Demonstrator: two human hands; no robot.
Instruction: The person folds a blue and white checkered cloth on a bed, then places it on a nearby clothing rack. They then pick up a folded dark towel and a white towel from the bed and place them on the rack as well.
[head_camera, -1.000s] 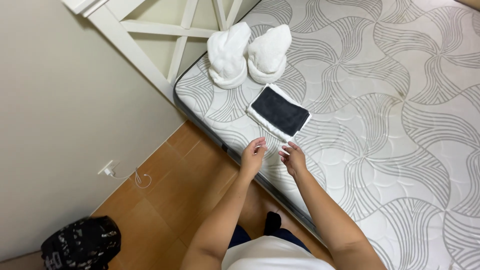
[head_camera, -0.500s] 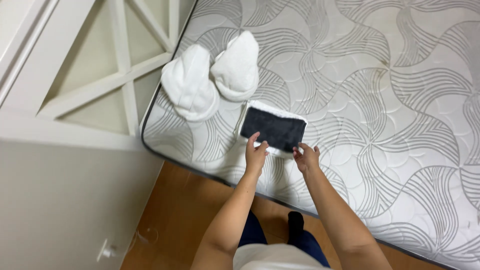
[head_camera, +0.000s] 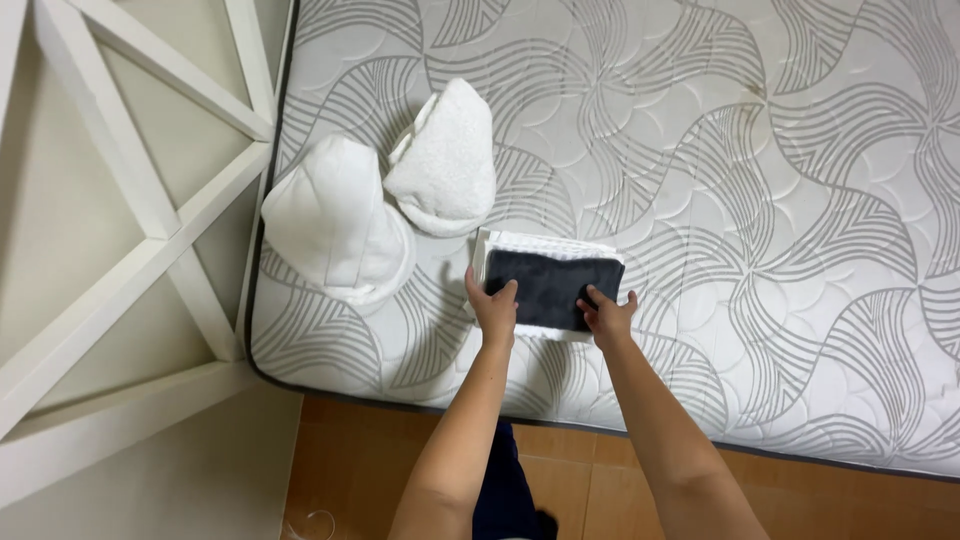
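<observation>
Dark folded cloth (head_camera: 553, 287) lies on a folded white towel (head_camera: 545, 245), and the two together sit on the bare mattress (head_camera: 760, 230) near its lower edge, right under the person's fingertips. Left hand (head_camera: 494, 307) rests on the near left corner of the pile, fingers laid over the dark cloth's edge and thumb toward the white towel's side; it looks to be pinching that corner, though how firmly I cannot tell from here. Right hand (head_camera: 606, 314) sits at the near right corner, fingers curled down onto the dark cloth, likewise touching it rather than clearly lifting it. The hands are a little apart from each other, with the dark cloth spanning the gap between them.

Just beyond the left hand and off to its outer side lie two rolled white towels (head_camera: 385, 200), side by side and touching, the larger one nearer the mattress edge. Farther out on that same side, past the mattress corner, stands a white wooden frame (head_camera: 150, 230) with crossed slats. Below both wrists, toward the person's body, the mattress ends in a dark piped edge, and beneath the forearms shows a strip of brown wood floor (head_camera: 640, 480).
</observation>
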